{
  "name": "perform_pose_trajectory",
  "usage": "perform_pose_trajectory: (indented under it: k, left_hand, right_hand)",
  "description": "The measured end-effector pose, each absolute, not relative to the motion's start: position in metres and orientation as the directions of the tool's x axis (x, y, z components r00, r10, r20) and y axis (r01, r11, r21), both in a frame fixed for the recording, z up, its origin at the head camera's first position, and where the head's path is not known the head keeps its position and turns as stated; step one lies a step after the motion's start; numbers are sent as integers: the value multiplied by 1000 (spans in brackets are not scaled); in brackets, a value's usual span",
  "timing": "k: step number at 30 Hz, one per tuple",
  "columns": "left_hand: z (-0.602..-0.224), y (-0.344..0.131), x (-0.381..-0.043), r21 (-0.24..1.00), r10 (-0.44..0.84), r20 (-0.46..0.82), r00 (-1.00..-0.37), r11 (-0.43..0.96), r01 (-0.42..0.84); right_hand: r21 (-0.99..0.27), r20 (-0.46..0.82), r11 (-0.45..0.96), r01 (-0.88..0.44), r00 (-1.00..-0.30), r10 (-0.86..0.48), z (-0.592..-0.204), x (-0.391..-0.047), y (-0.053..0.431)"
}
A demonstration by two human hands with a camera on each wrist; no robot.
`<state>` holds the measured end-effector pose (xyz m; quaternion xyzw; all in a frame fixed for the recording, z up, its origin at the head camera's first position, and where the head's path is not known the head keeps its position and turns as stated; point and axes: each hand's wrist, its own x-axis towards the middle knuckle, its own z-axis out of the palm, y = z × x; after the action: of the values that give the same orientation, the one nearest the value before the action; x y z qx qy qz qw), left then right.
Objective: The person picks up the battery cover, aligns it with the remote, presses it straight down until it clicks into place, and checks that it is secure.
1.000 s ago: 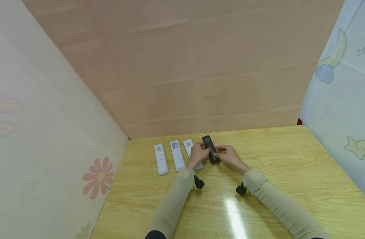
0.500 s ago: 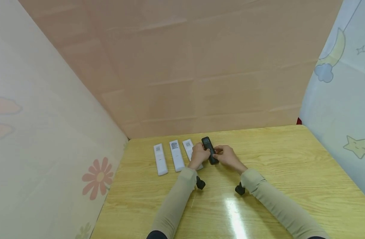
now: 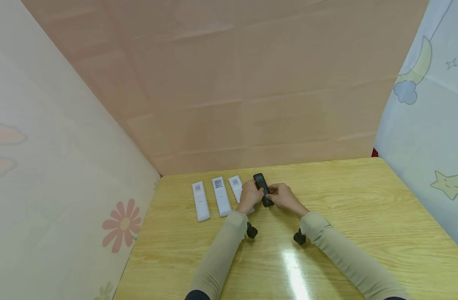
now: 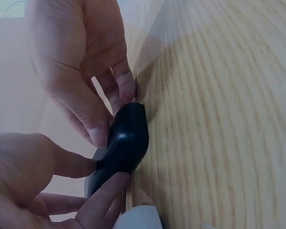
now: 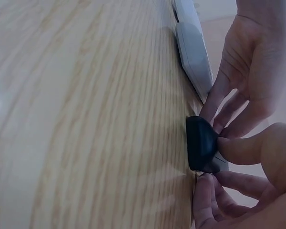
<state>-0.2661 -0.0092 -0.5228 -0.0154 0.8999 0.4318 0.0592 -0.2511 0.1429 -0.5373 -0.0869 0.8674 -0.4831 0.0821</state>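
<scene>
A black remote control point(image 3: 259, 180) lies on the wooden table, slightly slanted, a label at its far end. My left hand point(image 3: 249, 196) grips its left side, the thumb on top and the fingers along the edge. From the right, my right hand point(image 3: 285, 196) pinches the near half between thumb and fingers. The left wrist view shows the rounded near end of the remote point(image 4: 126, 136) between both hands. In the right wrist view the remote point(image 5: 200, 143) appears to rest on the tabletop. My left hand partly covers the closest white remote control point(image 3: 235, 183).
Two more white remote controls, one in the middle point(image 3: 222, 198) and one at the far left point(image 3: 201, 202), lie roughly parallel on the table point(image 3: 345, 200). A brown covering point(image 3: 244, 104) stands behind the table. Patterned sheets hang at left point(image 3: 63, 166) and right point(image 3: 427, 137).
The far end of the black remote control has shifted slightly toward me. Both hands keep their hold with little movement. The white remote controls stay where they were.
</scene>
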Motion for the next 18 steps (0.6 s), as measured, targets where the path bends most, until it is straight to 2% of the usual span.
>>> perform_pose_trajectory:
  k: [18]
  left_hand:
    - [-519,-10,-270,723,6,-165,-986,681,-116]
  right_hand:
    - [-863,-86,502,-49,-967,-241,-541,-253,144]
